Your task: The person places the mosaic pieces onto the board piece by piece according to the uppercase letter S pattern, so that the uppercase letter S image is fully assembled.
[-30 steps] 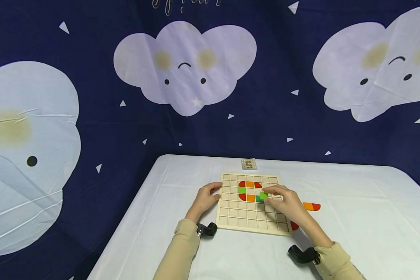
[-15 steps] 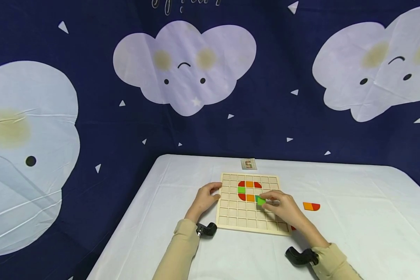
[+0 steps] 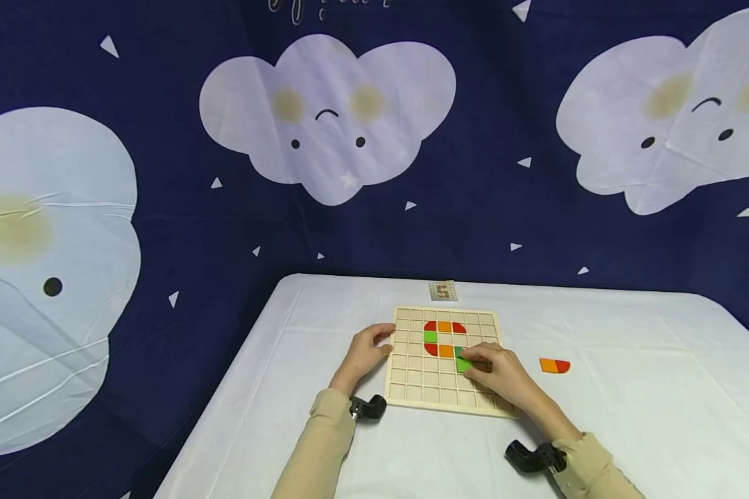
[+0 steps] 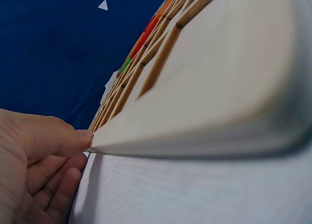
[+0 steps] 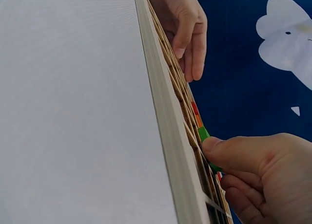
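A square wooden grid board (image 3: 421, 396) lies on the table. Red, orange and green tiles fill some cells in a curved pattern, among them an orange tile (image 3: 445, 326) and a red quarter-round tile (image 3: 431, 350). My right hand (image 3: 499, 371) pinches a light green square tile (image 3: 462, 365) over the cell below a dark green tile (image 3: 458, 352). In the right wrist view, the thumb (image 5: 234, 153) covers part of the green tile. My left hand (image 3: 363, 355) rests at the board's left edge, fingers loosely bent and thumb touching the rim in the left wrist view.
A small pattern card (image 3: 443, 291) lies behind the board. To the right, an orange tile (image 3: 547, 365) and a red rounded tile (image 3: 562, 366) lie side by side on the white-covered table (image 3: 649, 388). A dark blue cloud-printed cloth (image 3: 487, 229) hangs behind.
My right hand has carried the light green tile left and toward me, down to the cell below the dark green one. The left hand has stayed at the board's edge.
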Demonstrator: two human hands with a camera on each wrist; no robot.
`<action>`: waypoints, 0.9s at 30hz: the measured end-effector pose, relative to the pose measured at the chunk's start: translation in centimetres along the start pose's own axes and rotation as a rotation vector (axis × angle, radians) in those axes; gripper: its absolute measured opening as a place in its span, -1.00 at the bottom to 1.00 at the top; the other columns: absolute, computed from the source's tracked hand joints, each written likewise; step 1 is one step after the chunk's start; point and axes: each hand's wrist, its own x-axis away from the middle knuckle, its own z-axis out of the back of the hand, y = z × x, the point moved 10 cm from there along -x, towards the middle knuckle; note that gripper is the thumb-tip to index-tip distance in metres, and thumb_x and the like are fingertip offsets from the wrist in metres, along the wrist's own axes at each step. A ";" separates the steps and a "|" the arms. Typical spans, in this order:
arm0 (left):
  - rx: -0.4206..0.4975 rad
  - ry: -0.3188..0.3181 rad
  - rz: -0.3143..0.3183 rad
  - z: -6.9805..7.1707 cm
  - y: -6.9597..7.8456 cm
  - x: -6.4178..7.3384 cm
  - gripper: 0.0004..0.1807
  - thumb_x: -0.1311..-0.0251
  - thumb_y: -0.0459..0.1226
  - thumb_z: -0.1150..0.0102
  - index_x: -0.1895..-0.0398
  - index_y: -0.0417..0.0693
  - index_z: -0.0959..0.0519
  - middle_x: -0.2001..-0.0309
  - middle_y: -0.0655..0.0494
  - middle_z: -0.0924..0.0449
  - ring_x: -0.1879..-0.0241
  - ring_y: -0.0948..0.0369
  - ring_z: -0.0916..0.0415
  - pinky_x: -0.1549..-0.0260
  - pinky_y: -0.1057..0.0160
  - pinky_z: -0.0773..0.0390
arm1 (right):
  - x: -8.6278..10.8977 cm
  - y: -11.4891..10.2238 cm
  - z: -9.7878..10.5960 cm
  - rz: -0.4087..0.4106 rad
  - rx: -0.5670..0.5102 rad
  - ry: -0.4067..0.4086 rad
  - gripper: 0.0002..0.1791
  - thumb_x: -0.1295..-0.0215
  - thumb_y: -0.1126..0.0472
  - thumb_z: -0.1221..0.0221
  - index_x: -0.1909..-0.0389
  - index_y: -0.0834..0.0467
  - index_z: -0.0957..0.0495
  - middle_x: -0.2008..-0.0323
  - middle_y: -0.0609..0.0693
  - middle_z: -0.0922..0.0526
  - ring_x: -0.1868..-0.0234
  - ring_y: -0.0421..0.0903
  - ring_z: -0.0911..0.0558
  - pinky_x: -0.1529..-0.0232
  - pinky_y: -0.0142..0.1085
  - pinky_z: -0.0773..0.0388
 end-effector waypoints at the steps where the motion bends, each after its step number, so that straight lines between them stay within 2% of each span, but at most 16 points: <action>1: 0.000 -0.001 0.004 0.0 -0.1 0.0 -0.55 -0.11 -0.50 -0.17 -0.14 -0.25 -0.49 -0.04 -0.06 -0.54 -0.05 0.05 -0.46 -0.12 0.17 -0.43 | 0.0 0.0 0.0 0.001 0.006 -0.002 -0.68 -0.05 0.28 -0.37 0.11 0.14 -0.65 0.15 -0.11 -0.63 0.14 -0.10 -0.60 0.12 -0.21 -0.58; 12: -0.003 0.001 0.010 0.1 -0.1 0.0 -0.54 -0.10 -0.50 -0.18 -0.13 -0.25 -0.50 -0.03 -0.06 -0.55 -0.05 0.05 -0.46 -0.11 0.17 -0.44 | -0.1 0.0 -0.1 0.025 0.046 0.024 -0.66 -0.01 0.30 -0.39 0.13 0.13 -0.66 0.17 -0.14 -0.64 0.13 -0.10 -0.59 0.08 -0.11 -0.55; 18: -0.005 0.002 -0.004 0.1 0.0 0.0 -0.54 -0.09 -0.50 -0.18 -0.13 -0.25 -0.50 -0.03 -0.06 -0.55 -0.04 0.06 -0.47 -0.09 0.17 -0.45 | -0.1 0.0 0.0 0.037 0.063 0.047 -0.68 0.00 0.31 -0.40 0.15 0.11 -0.67 0.19 -0.15 -0.65 0.14 -0.10 -0.60 0.09 -0.10 -0.55; 22: -0.008 0.004 0.001 0.0 -0.1 -0.1 -0.54 -0.09 -0.50 -0.19 -0.13 -0.23 -0.50 -0.03 -0.05 -0.55 -0.04 0.07 -0.47 -0.09 0.18 -0.45 | -0.1 -0.2 0.1 0.027 0.045 0.027 -0.70 -0.03 0.30 -0.38 0.14 0.11 -0.67 0.18 -0.15 -0.65 0.14 -0.11 -0.60 0.09 -0.16 -0.57; 27: -0.004 0.006 -0.006 0.0 -0.1 -0.1 -0.55 -0.09 -0.51 -0.18 -0.12 -0.25 -0.50 -0.03 -0.07 -0.55 -0.04 0.05 -0.47 -0.10 0.16 -0.45 | -0.6 -1.1 2.4 0.008 -0.020 0.055 -0.71 -0.10 0.28 -0.33 0.11 0.17 -0.65 0.15 -0.08 -0.65 0.09 -0.01 -0.61 0.10 -0.08 -0.58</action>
